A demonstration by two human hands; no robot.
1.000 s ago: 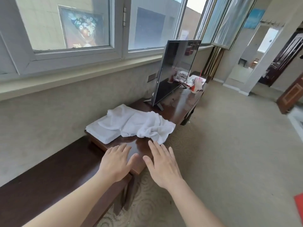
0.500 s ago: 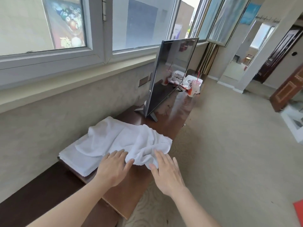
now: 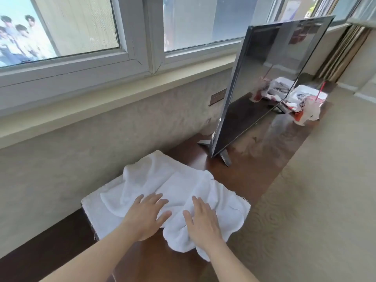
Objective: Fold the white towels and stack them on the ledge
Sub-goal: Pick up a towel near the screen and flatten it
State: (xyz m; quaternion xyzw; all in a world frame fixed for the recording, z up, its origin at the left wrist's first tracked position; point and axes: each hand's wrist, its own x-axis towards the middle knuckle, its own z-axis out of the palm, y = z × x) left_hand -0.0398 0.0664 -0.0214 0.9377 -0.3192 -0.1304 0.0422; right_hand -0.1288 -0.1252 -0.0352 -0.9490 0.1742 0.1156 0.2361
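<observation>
Both flat, open hands, left hand [image 3: 145,217] and right hand [image 3: 203,221], now laid on crumpled white terry towel [image 3: 179,188]; folding barely begun, nothing stacked.

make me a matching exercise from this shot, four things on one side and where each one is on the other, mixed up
Things:
1. crumpled white towel
2. flat white towel
3. television
4. drink cup with red straw

Places:
A. at the far end of the wooden ledge, beyond the screen
B. under both hands, left hand and right hand
C. standing on its feet midway along the ledge
D. spread beneath the rumpled cloth, at the ledge's near end by the wall

Pairs: 1-B, 2-D, 3-C, 4-A
</observation>
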